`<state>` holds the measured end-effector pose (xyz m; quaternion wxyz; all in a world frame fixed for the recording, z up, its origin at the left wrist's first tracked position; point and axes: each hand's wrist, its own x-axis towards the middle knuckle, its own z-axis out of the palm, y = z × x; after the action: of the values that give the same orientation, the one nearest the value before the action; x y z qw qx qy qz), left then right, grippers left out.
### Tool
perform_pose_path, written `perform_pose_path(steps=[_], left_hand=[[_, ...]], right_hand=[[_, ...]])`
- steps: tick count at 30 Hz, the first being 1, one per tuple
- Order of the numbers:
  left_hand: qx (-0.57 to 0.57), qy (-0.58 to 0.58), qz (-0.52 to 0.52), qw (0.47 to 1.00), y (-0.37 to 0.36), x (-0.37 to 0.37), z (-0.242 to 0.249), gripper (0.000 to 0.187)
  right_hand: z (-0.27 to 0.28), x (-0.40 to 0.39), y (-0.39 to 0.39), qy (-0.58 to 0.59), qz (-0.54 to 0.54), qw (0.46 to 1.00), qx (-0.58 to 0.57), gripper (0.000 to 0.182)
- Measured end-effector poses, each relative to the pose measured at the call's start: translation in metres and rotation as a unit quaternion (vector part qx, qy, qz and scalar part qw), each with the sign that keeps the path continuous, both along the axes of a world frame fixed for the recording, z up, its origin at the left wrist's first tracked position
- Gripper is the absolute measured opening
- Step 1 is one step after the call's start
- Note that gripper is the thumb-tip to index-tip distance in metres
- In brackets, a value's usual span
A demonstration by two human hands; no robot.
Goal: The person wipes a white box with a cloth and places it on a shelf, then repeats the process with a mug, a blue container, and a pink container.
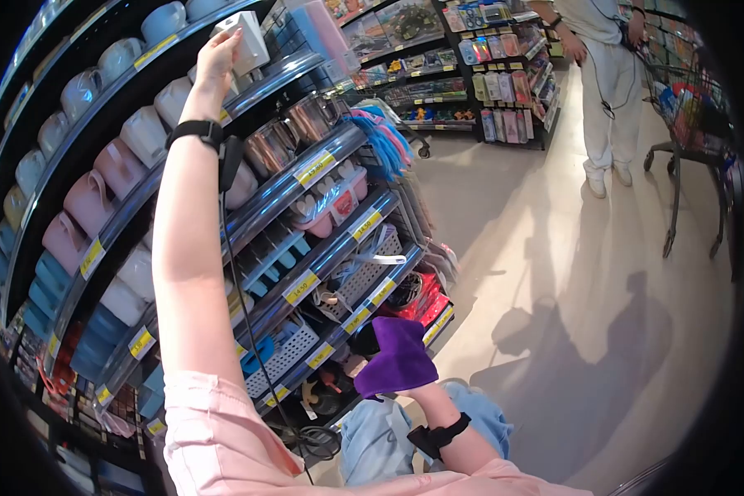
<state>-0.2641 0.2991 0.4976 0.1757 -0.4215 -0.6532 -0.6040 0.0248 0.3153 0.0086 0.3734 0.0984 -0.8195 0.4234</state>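
My left hand [217,51] is raised high to an upper shelf, its fingers closed on a white box [246,37] at the shelf's edge. A black band with a cable sits on that wrist. My right hand [422,395] is low in front of me and holds a purple cloth [397,360] that covers most of the fingers. It hangs near the bottom shelves, above my blue-clad knees. That wrist wears a black band too.
Store shelving [306,178] with yellow price tags runs along the left, holding pink, white and blue jugs, steel pots [310,116] and plastic baskets. A person in white trousers [612,83] stands at the back right beside a shopping cart [690,116]. Pale floor lies between.
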Motion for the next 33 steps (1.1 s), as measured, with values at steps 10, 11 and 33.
perform_pose_path(steps=[10, 11, 33], left_hand=[[0.077, -0.001, 0.030, 0.997, 0.009, -0.017, -0.017, 0.026], [0.078, -0.008, 0.023, 0.997, 0.009, -0.019, -0.016, 0.026], [0.007, -0.024, -0.084, 0.996, -0.037, 0.207, -0.153, 0.020]], right_hand=[[0.029, 0.009, 0.011, -0.073, 0.028, 0.992, -0.098, 0.069], [0.038, 0.013, 0.013, -0.059, 0.016, 0.992, -0.114, 0.067], [0.029, 0.003, 0.001, -0.112, 0.233, 0.943, -0.209, 0.063]])
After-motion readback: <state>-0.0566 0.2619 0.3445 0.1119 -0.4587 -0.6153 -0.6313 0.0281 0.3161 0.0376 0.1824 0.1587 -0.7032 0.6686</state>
